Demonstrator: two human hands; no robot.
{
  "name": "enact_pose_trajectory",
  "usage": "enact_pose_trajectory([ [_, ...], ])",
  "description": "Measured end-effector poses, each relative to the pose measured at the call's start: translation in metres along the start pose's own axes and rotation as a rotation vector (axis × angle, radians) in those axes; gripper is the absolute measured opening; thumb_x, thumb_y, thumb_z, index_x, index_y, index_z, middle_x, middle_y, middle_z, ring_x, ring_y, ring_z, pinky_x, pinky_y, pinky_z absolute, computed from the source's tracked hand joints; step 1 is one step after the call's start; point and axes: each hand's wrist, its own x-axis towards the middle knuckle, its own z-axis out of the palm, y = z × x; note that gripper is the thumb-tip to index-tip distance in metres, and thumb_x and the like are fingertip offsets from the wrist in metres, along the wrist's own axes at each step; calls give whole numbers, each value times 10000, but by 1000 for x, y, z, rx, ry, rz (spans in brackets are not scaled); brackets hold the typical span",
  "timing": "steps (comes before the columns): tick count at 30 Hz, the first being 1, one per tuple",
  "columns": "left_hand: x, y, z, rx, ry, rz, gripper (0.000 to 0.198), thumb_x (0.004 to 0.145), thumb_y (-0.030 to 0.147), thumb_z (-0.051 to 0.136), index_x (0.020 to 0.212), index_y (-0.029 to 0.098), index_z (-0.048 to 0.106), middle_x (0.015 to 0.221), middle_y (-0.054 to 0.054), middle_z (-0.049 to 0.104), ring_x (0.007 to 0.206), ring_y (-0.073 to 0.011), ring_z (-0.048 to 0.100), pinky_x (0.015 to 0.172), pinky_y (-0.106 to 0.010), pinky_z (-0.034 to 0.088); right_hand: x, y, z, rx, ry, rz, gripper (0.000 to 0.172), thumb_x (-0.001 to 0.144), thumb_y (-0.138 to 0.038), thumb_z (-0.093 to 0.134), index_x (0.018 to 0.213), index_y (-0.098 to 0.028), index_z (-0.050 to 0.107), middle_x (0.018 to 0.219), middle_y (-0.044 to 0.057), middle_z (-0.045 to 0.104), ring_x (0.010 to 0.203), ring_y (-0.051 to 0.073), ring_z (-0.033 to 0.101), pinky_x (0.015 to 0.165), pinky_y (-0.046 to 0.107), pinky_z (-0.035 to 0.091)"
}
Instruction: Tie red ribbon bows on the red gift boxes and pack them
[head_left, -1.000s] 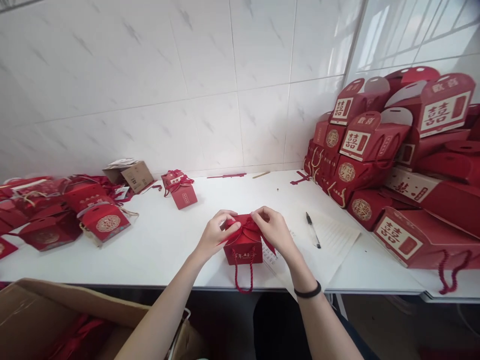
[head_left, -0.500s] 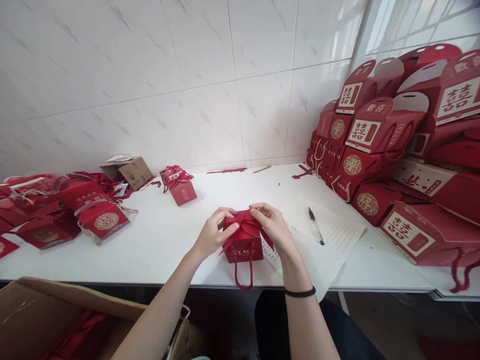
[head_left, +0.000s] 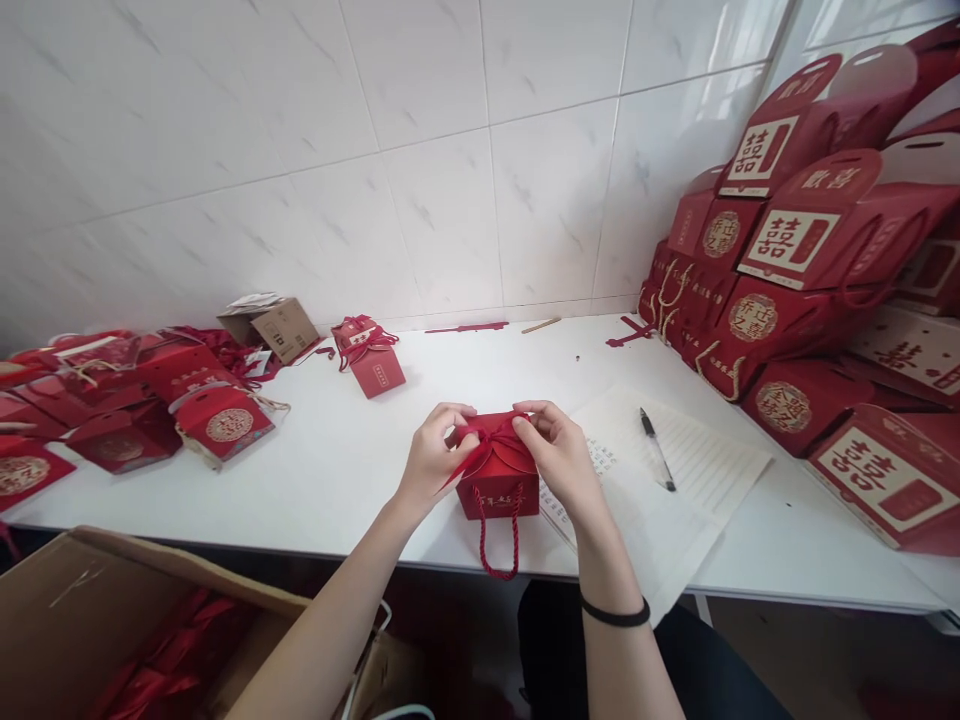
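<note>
A small red gift box [head_left: 499,495] stands upright near the table's front edge, its twisted cord handle hanging down over the edge. Across its top lies a red ribbon [head_left: 496,436], tied in a bow at the middle. My left hand [head_left: 437,452] pinches the ribbon at the left side of the bow, thumb against fingers. On the other side, my right hand [head_left: 556,447] grips the bow's right part between thumb and forefinger, with a black band round that wrist. The far side of the box is hidden behind the hands.
Stacked red boxes [head_left: 754,318] rise on the right. A pen [head_left: 658,450] lies on lined paper [head_left: 705,500]. One finished-looking ribboned box [head_left: 380,372] stands at the back, with more red boxes [head_left: 229,425] at left. An open carton [head_left: 180,570] sits below the table's front left.
The view has swung slightly, so the scene sits differently in the picture. Both hands keep their pinch on the ribbon, and the right-hand ribbon tail no longer shows beside the box.
</note>
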Motion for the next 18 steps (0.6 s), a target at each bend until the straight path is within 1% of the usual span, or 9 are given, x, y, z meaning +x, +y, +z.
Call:
enact_pose_trajectory([
  [3,-1,1,0,13,32,9,129,677,228,512,578,197,436,939,-49,601,999,-203,562,755,-297,496,-4,0,3,-55,42,-40,271,789,-419,558,943,-197,573,764,27,613,677,172,556,587,281,442],
  [6,-2,0,0,16,55,7,135,677,235,518,575,196,439,921,-46,610,965,-197,574,748,-295,497,-7,2,5,-106,109,-71,259,799,-417,555,946,-204,564,712,9,585,648,165,541,591,283,437],
  [8,-1,-1,-1,2,58,4,140,681,254,530,583,195,450,922,-48,611,961,-196,577,756,-300,498,-8,2,5,-143,173,-93,251,805,-404,555,964,-210,558,704,0,575,645,162,538,610,289,442],
  [10,-1,-2,-2,-14,39,7,130,674,260,540,592,194,463,930,-53,610,968,-200,577,770,-312,499,-10,1,5,-179,220,-119,241,801,-386,562,966,-211,563,756,10,589,682,166,549,648,300,453],
  [13,0,-3,-2,-21,1,16,105,660,240,537,593,191,472,956,-70,608,979,-209,578,780,-330,500,-11,-2,4,-205,232,-140,222,778,-363,578,930,-203,588,853,37,609,764,178,563,702,317,463],
  [15,1,-1,-2,-22,-12,16,99,649,229,534,587,191,467,966,-77,609,983,-213,577,776,-333,500,-12,-5,4,-170,228,-132,224,757,-355,587,915,-196,597,850,41,606,784,182,563,708,318,467],
  [18,1,1,-1,-3,13,4,88,627,226,530,583,194,461,937,-69,615,943,-206,588,764,-329,501,-13,-10,6,-64,196,-99,255,732,-350,593,932,-192,592,808,27,590,733,170,557,671,307,472],
])
